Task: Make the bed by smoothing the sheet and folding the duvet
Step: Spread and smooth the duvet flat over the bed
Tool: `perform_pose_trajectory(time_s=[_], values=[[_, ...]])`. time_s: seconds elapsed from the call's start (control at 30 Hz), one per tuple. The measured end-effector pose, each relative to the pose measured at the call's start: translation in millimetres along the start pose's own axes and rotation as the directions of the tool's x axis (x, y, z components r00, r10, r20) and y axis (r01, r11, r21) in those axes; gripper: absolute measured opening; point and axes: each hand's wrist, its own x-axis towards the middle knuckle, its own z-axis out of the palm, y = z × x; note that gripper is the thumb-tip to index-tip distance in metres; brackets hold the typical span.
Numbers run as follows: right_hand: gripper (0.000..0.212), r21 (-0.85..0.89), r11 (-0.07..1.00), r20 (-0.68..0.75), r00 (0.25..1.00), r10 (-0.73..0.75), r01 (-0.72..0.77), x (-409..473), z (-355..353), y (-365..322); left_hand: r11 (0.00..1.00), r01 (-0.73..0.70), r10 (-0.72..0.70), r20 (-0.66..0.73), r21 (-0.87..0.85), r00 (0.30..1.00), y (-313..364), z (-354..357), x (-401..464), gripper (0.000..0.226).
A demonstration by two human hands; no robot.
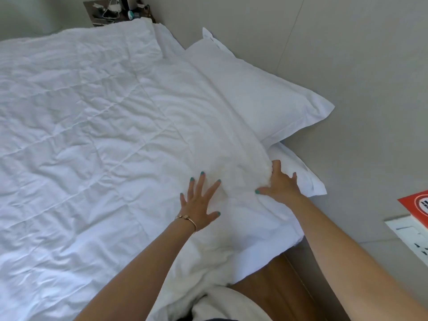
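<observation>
Duvet (97, 126) lies spread over the bed, top edge folded back just below the pillows (259, 93) at approx. 2 o'clock. Left hand (199, 205) lies flat on the fold, fingers (201, 179) straight and splayed. Right hand (280, 184) at 3 o'clock from it, fingers curled into the fold's edge beside the lower pillow, thumb out. To do it well: left hand should anchor w/ even pressure while the right draws the edge taut twd the pillows, keeping the fold line straight; wrinkles remain at 9 o'clock.

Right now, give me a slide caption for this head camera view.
Left hand pressing flat on the white duvet while right hand grips its folded edge beside the pillows.
</observation>
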Motion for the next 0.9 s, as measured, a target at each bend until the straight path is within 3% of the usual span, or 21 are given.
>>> perform_pose_trajectory(time_s=[0.13, 0.27, 0.33, 0.4, 0.47, 0.57, 0.67, 0.77, 0.83, 0.9], values=[[0.082, 0.105, 0.994, -0.129, 0.992, -0.007, 0.020, -29.6, -4.7, 2.0, 0.995, -0.065, 0.068, 0.043, -0.074, 0.997, 7.9, 15.6, -26.1, 0.091], [0.115, 0.045, 0.992, 0.053, 0.991, -0.120, 0.117, -60.4, 9.1, 20.9, 0.981, -0.172, 0.167, -0.053, -0.096, 0.985, 41.4, 9.9, -39.8, 0.087], [0.117, 0.114, 0.976, 0.058, 0.980, -0.191, 0.184, -74.7, 12.2, 28.2, 0.968, -0.216, 0.207, -0.075, -0.130, 0.975, 55.9, 7.7, -44.9, 0.088], [0.107, 0.257, 0.940, -0.007, 0.973, -0.233, 0.227, -85.8, 8.4, 20.4, 0.936, -0.276, 0.262, -0.090, -0.218, 0.961, 64.7, 7.9, -51.3, 0.091], [0.084, 0.423, 0.869, -0.114, 0.966, -0.231, 0.257, -94.0, -3.1, -6.0, 0.881, -0.364, 0.340, -0.131, -0.304, 0.931, 71.5, 6.8, -63.0, 0.097], [0.047, 0.594, 0.748, -0.183, 0.955, -0.233, 0.296, -96.3, -18.2, -54.0, 0.786, -0.500, 0.409, -0.302, -0.363, 0.861, 84.3, 0.4, -86.4, 0.107], [0.036, 0.748, 0.617, -0.177, 0.970, -0.169, 0.244, -95.0, -18.0, -96.3, 0.773, -0.501, 0.182, -0.620, -0.390, 0.763, 87.9, -9.6, -99.3, 0.091], [0.033, 0.858, 0.487, -0.107, 0.984, -0.143, 0.164, -98.9, -16.9, -126.2, 0.781, -0.438, -0.115, -0.792, -0.445, 0.599, 73.4, -28.8, -99.1, 0.037], [0.031, 0.814, 0.568, -0.050, 0.989, -0.142, 0.123, -100.8, -17.1, -142.6, 0.776, -0.390, -0.213, -0.788, -0.496, 0.578, 60.3, -49.5, -96.1, 0.022], [0.032, 0.658, 0.749, -0.098, 0.995, -0.021, 0.081, -107.1, -21.5, -154.8, 0.750, -0.367, -0.234, -0.740, -0.550, 0.630, 49.4, -69.8, -92.4, 0.022]])
